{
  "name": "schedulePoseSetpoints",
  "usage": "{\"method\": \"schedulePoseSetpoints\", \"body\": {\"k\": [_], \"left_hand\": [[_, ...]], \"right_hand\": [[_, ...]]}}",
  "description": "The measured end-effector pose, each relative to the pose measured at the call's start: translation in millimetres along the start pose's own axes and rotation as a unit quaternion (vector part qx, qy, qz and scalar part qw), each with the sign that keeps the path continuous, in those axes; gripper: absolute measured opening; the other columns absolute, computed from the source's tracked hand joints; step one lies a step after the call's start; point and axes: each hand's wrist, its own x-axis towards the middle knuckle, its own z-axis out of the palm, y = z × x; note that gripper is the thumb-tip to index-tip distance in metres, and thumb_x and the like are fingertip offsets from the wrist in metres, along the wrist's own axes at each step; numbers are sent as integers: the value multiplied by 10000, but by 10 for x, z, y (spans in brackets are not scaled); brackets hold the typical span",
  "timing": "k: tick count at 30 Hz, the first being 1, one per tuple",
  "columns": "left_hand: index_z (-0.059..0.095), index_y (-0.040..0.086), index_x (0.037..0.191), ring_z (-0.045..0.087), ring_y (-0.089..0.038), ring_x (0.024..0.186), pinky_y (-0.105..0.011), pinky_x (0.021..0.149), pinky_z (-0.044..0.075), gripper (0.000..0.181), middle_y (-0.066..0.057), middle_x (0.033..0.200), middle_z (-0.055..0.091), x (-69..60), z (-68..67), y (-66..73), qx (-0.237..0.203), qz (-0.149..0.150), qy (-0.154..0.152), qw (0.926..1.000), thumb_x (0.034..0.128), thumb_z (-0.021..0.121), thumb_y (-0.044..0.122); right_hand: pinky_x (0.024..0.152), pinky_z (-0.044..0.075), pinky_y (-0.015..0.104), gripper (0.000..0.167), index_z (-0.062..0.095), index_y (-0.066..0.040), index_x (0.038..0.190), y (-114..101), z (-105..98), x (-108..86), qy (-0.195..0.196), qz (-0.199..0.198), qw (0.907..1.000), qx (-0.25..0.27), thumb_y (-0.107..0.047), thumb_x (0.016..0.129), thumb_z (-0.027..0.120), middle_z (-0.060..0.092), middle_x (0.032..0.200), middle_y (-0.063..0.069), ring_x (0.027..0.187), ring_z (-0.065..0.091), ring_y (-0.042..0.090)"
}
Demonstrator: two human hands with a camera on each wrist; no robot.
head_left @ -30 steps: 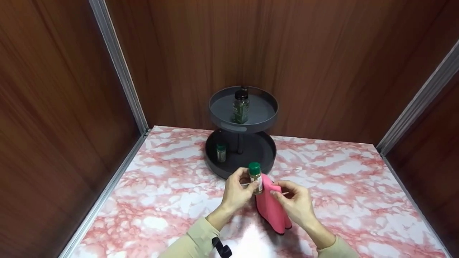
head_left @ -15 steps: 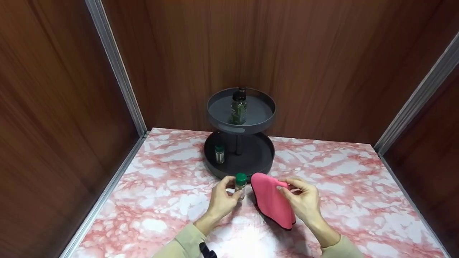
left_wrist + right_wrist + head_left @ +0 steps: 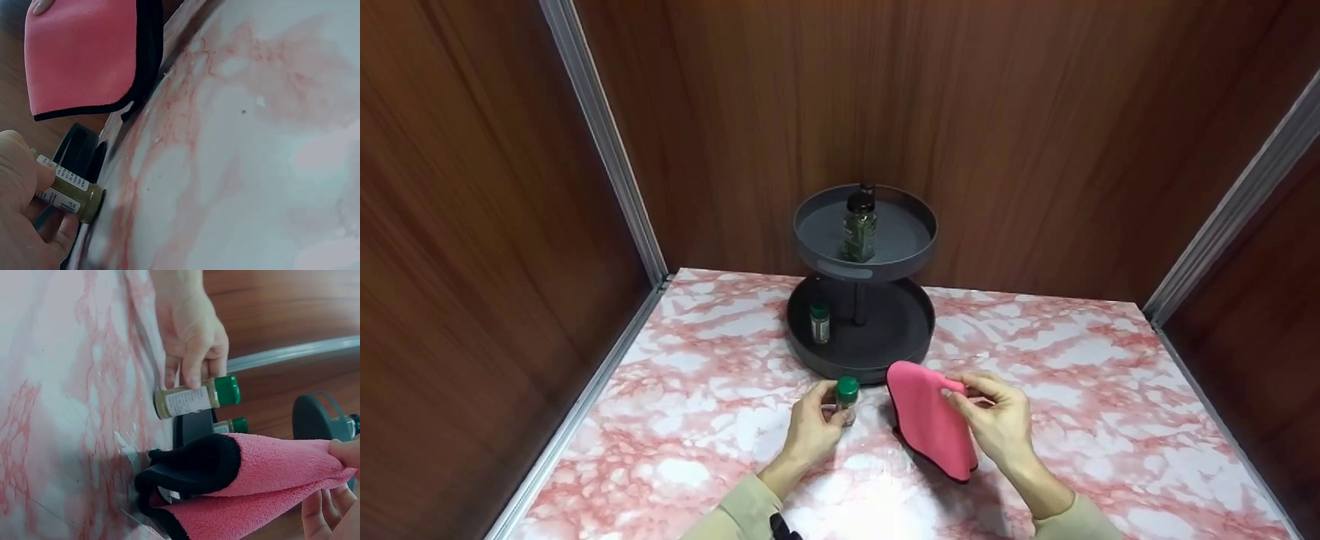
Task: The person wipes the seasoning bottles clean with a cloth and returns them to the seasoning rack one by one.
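My left hand [image 3: 811,429] grips a small spice jar [image 3: 847,390] with a green cap, upright and low over the table in front of the rack. In the right wrist view the jar's white label [image 3: 188,400] shows, and its base is at or very near the tabletop; I cannot tell if it touches. To the right, my right hand [image 3: 997,416] pinches a pink cloth [image 3: 926,420] with black edging by its upper part. The cloth hangs folded, its lower edge near the table. Jar and cloth are apart.
A dark two-tier round rack [image 3: 877,360] stands behind the hands. On its lower tier is another green-capped jar [image 3: 820,324]; the upper tier bears a dark-capped bottle [image 3: 859,229] with another dark cap behind it. Wooden panels [image 3: 855,97] enclose the marbled table [image 3: 720,420].
My left hand has moved the jar left and down, away from the cloth. The right hand has shifted slightly right with the cloth, which now hangs more spread out.
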Motion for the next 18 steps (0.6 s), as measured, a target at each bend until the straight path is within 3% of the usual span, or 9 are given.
{"method": "schedulePoseSetpoints", "body": {"k": [5,10,13,18], "left_hand": [[724,37,1300,805,-277,1037,-283,885,663,396,-179,1196,808,-20,20,-24,-4,-152,8,9999,926,789,-75],[696,48,1357,777,-258,1062,-368,924,670,491,-162,1198,801,-26,13,-28,2,-306,63,9995,898,872,31],[682,62,1297,763,-260,1052,-393,921,667,524,-141,1161,787,-31,24,-39,110,-435,250,9987,847,947,106],[672,99,1139,746,-207,977,-303,870,646,407,-90,1042,771,-38,53,-53,167,-545,501,9971,841,950,113]], "right_hand": [[707,634,160,222,826,140,1068,-4,-14,-4,9,106,9999,-4,123,856,890,803,938,-148,788,765,7],[702,630,163,208,845,88,1071,-19,-21,-1,19,378,9992,-105,102,869,891,849,951,35,785,753,10],[695,629,171,213,843,82,1081,-27,-22,6,-7,471,9988,-124,98,873,889,854,954,112,781,747,20],[695,629,174,214,846,67,1086,-30,-15,8,-54,480,9987,-155,87,878,889,849,979,191,781,744,24]]}}
